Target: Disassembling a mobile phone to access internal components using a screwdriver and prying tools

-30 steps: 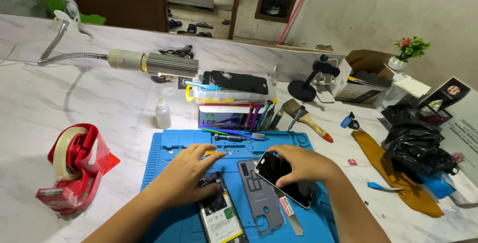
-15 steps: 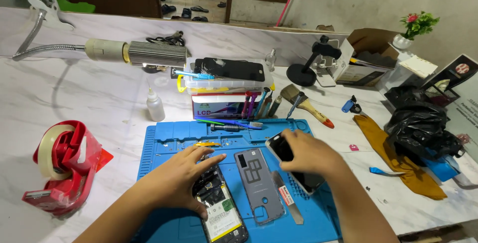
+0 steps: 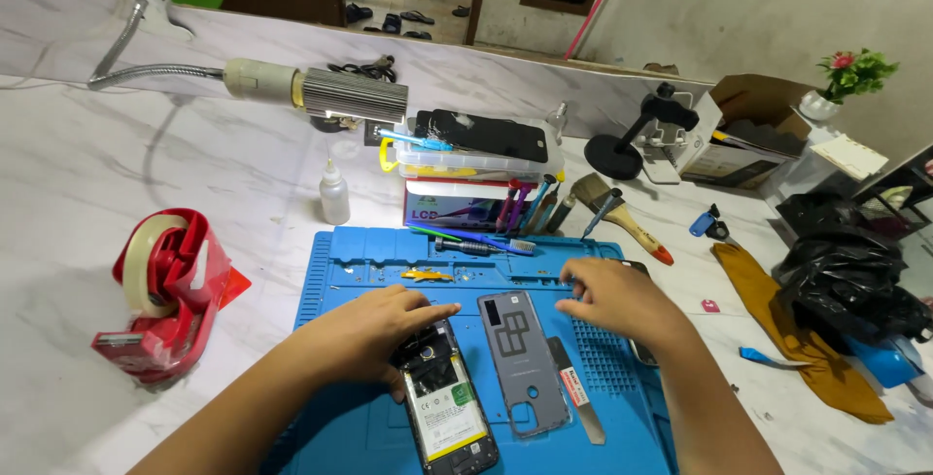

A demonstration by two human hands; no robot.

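A clear plastic parts box (image 3: 476,159) behind the blue repair mat (image 3: 360,251) carries a black phone screen (image 3: 486,135) on its lid (contents too small to tell). The opened phone (image 3: 445,405), battery and board exposed, lies on the mat beside its grey back cover (image 3: 516,360). The left hand (image 3: 374,334) rests fingers together on its top; the right hand (image 3: 622,302) curls fingertips on the mat.

Top end of the opened phone (image 3: 449,402) covered by the left hand (image 3: 374,337); bottom corner close to the lower edge. Dark device (image 3: 637,351) almost wholly hidden under the right hand (image 3: 622,302), kind unclear. Blue mat (image 3: 622,436) and both forearms cut off below; label print too small to tell.
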